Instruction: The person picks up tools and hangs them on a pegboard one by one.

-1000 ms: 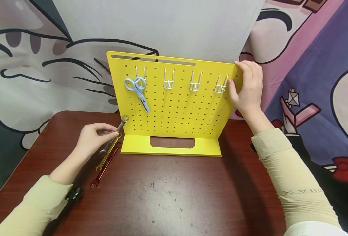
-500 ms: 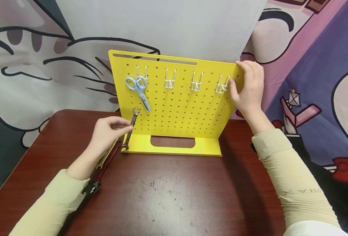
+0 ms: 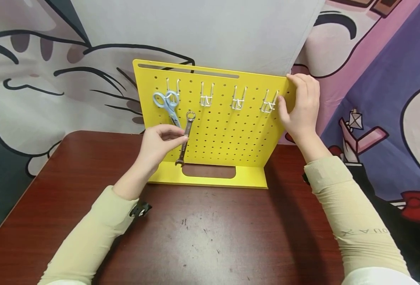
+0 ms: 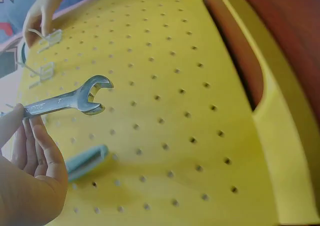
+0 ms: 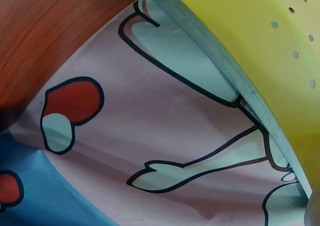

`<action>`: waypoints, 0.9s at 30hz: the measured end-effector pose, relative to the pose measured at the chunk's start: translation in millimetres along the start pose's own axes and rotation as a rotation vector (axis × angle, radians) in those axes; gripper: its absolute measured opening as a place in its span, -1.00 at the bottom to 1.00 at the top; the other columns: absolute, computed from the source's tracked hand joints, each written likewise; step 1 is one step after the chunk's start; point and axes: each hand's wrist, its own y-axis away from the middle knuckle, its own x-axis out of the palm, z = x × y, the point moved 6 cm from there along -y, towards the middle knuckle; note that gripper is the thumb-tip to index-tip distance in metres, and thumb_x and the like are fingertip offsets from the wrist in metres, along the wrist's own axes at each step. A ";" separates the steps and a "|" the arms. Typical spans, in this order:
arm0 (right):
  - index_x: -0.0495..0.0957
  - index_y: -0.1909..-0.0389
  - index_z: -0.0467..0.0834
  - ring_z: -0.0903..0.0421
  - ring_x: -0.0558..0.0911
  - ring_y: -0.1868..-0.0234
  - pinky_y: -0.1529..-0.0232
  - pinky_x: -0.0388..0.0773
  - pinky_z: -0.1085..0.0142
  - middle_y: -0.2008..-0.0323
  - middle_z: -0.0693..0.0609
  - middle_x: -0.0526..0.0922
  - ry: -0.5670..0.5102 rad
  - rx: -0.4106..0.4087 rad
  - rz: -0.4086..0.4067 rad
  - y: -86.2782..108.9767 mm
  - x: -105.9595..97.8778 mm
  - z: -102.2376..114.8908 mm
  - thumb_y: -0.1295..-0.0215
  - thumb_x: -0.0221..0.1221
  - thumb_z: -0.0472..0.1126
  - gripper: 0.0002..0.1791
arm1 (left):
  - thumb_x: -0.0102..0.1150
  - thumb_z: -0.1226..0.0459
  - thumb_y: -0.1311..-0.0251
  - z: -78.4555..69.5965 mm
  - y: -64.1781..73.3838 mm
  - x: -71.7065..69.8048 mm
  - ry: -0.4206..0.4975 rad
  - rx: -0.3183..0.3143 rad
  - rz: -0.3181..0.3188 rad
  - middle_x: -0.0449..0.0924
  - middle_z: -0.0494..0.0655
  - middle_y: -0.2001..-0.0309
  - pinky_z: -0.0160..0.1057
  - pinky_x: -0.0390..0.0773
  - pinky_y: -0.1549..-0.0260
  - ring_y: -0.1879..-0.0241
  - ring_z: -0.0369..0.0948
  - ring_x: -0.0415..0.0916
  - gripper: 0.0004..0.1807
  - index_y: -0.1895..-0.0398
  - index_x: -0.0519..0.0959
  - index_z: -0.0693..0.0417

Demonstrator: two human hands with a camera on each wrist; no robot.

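Note:
My left hand (image 3: pixel 156 144) pinches a silver combination wrench (image 3: pixel 189 123) between thumb and fingertips. It is held before the yellow pegboard (image 3: pixel 227 144), ring end up and open end down. In the left wrist view the wrench's open jaw stands out past the left hand (image 4: pixel 35 186). Light-blue scissors (image 3: pixel 167 101) hang from the leftmost hook, their blades partly behind the left hand. At the board's upper right edge, my right hand (image 3: pixel 301 107) grips the pegboard, thumb on the front face and fingers around the edge.
Three white wire hooks, the left one (image 3: pixel 206 97), a middle one (image 3: pixel 237 99) and the right one (image 3: pixel 268 103), bear nothing. The board's foot (image 3: pixel 210 182) stands on a dark red-brown table (image 3: pixel 203 233). A cartoon-print cloth (image 3: pixel 99 91) hangs close behind.
My left hand has carried the silver wrench rightward and up, from beside the board to in front of it. The yellow and red wrenches on the table are now hidden behind the left arm.

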 end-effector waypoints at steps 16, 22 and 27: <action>0.53 -0.29 -0.32 -0.28 0.46 -0.29 -0.51 0.27 0.01 -0.18 -0.33 0.58 -0.005 -0.001 -0.012 0.4 0.6 -0.6 -0.36 0.16 -0.11 -0.45 | 0.48 0.44 -0.22 -18.5 -21.7 37.1 0.084 0.037 0.012 0.79 -0.28 0.29 -0.44 0.70 0.15 0.30 -0.40 0.70 -0.76 0.07 0.76 0.39; 0.52 -0.29 -0.31 -0.28 0.46 -0.30 -0.52 0.26 0.01 -0.18 -0.33 0.58 0.001 -0.003 -0.010 0.5 0.7 -0.4 -0.37 0.16 -0.10 -0.45 | 0.48 0.44 -0.22 -13.4 -26.5 39.0 0.079 0.007 -0.015 0.83 -0.04 0.20 -0.44 0.70 0.12 0.29 -0.40 0.70 -0.76 0.06 0.75 0.38; 0.52 -0.30 -0.30 -0.29 0.46 -0.29 -0.51 0.26 0.00 -0.18 -0.33 0.57 0.003 -0.006 -0.011 1.2 0.5 -0.6 -0.37 0.16 -0.10 -0.45 | 0.46 0.41 -0.27 -10.3 -31.0 39.2 0.075 -0.014 -0.031 0.81 0.00 0.14 -0.45 0.68 0.10 0.25 -0.41 0.68 -0.75 0.03 0.75 0.37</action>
